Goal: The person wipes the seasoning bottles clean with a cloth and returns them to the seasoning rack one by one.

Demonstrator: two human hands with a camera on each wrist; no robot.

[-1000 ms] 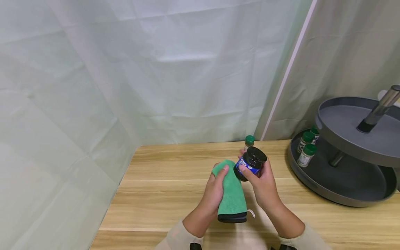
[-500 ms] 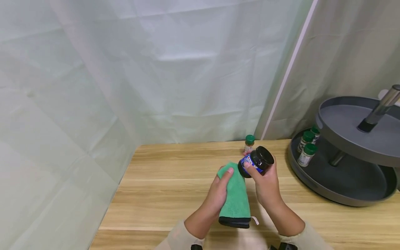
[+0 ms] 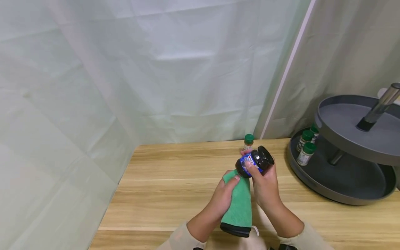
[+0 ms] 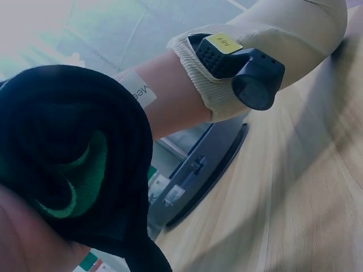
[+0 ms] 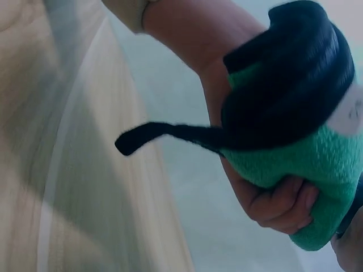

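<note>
My left hand (image 3: 223, 196) grips a folded green cloth (image 3: 240, 208) with a black edge and a small white tag, its thumb lying across the top. In the right wrist view the left fingers (image 5: 286, 204) curl round the cloth from below. Held tilted in my right hand (image 3: 265, 184) is a dark glass jar (image 3: 254, 161) with a black lid and a blue label, the thumb pressed on the label. The jar's base overlaps the upper end of the cloth in the head view. In the left wrist view the rolled cloth (image 4: 127, 170) hides most of the left hand.
A two-tier dark grey turntable rack (image 3: 343, 194) stands at the right, with several green-capped spice bottles (image 3: 306, 153) on its lower tier. Another green-capped bottle (image 3: 248, 139) stands behind the jar near the back edge of the wooden table (image 3: 165, 194). Pale sheeting (image 3: 187, 76) hangs behind.
The left hand and the cloth have moved right and toward me. The jar has moved slightly right and tipped further onto its side, its lid turned to the right.
</note>
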